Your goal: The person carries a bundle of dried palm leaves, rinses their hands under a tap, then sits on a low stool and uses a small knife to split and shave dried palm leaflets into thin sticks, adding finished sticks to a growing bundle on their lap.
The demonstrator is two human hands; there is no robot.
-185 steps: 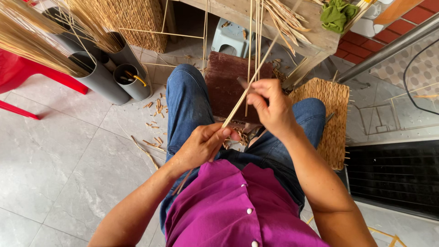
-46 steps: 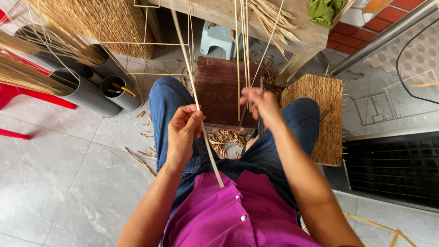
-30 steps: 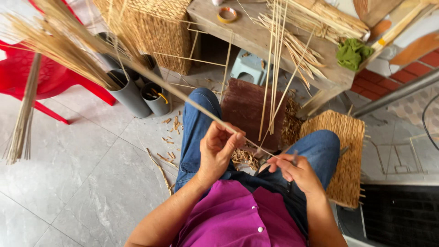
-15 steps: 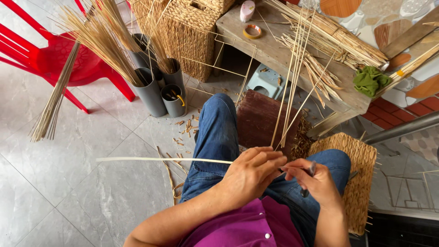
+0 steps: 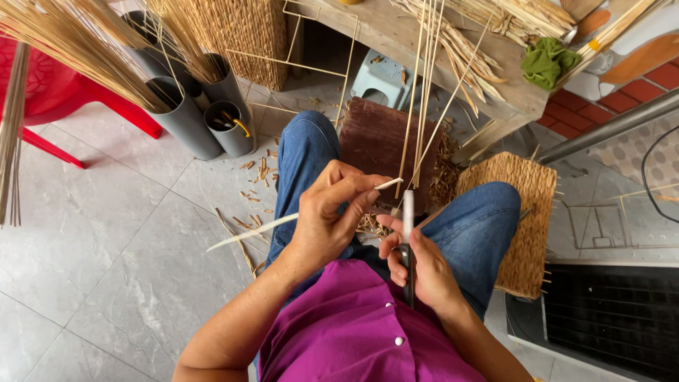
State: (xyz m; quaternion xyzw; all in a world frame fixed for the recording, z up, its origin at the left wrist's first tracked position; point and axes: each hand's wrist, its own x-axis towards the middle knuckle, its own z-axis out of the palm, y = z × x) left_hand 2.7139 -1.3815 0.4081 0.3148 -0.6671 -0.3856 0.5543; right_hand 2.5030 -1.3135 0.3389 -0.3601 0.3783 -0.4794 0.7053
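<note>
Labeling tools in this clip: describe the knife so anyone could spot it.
Start at the person's lap, between the two blue-jeaned knees. The right hand holds the knife upright there, dark handle toward the purple shirt, pale blade pointing away. Unlike the tan cane strip in the left hand, it is short, straight and metal.

Pale grey floor tiles [image 5: 106,233] fill the left side, littered with small cuttings. A red plastic chair [image 5: 64,92] stands at the upper left; a rough wooden bench [image 5: 438,49] crosses the top — red brick paving [image 5: 636,78] beyond, upper right.
</note>
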